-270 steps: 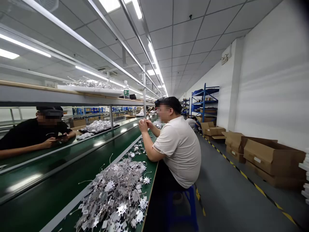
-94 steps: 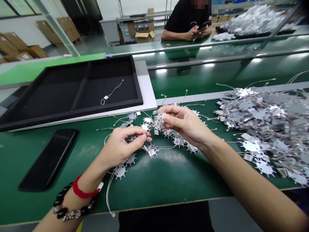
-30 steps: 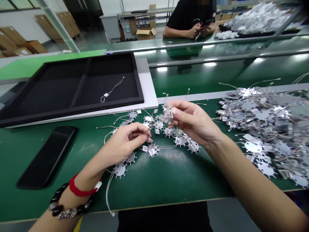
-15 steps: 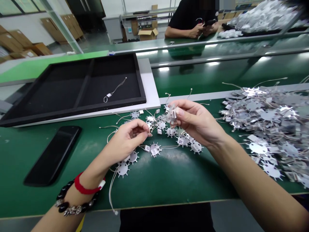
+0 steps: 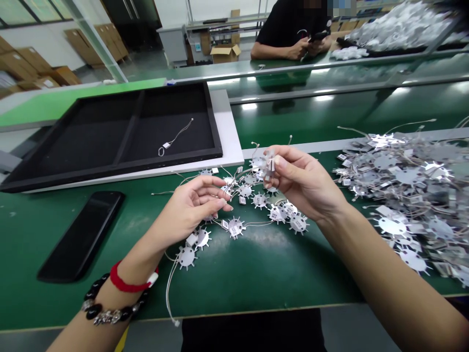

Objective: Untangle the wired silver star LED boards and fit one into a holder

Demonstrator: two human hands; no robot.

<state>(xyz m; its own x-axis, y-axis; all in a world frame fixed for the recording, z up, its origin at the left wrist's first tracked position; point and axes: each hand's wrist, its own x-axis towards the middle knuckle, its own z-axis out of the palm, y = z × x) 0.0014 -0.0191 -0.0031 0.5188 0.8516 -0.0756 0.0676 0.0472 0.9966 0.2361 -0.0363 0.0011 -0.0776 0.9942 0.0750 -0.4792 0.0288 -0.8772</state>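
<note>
My right hand [image 5: 304, 183] is raised over the green bench [image 5: 256, 264] and pinches a small bundle of white tags [image 5: 269, 164] between thumb and fingers. My left hand [image 5: 190, 208] is lower and to the left, its fingers curled and pinching a thin wire [image 5: 229, 185] that runs toward the right hand. Under both hands lie several small silver star-shaped discs [image 5: 234, 226] with tags and thin wires, spread over the bench. A red band and a dark bead bracelet are on my left wrist.
A big heap of the same silver discs [image 5: 410, 181] fills the bench's right side. A black tray [image 5: 120, 127] holding one tagged wire [image 5: 175, 136] lies at the back left. A black phone [image 5: 82, 234] lies to the left. Across the conveyor a person's hands [image 5: 306, 46] hold a phone.
Nine seconds ago I looked down the line at a seated co-worker; now I look down at my hands. In the last second my right hand rose slightly with the tags.
</note>
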